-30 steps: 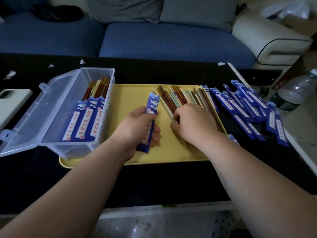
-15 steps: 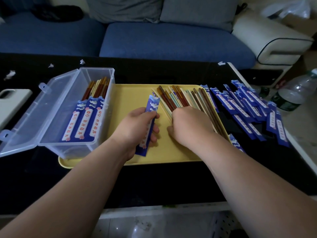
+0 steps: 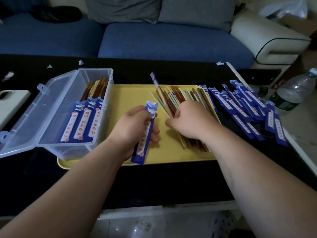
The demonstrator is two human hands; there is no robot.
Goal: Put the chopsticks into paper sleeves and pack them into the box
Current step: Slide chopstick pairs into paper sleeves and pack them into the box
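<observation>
Blue paper sleeve (image 3: 145, 133), gripped in my left hand (image 3: 133, 129) over the middle of the tray (image 3: 133, 93), opens away from me; my right hand (image 3: 188, 121) beside it pinches a chopstick (image 3: 155, 82) lying nearly parallel.

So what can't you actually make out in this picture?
Head view:
- Which chopsticks the right hand grips: the back of the hand covers its grip.
- Whether the sleeve in the left hand is empty: the paper hides its inside.
- The print on the packed sleeves in the box: too small and blurred to read.
- The white object at the left edge: cut off by the frame.
</observation>
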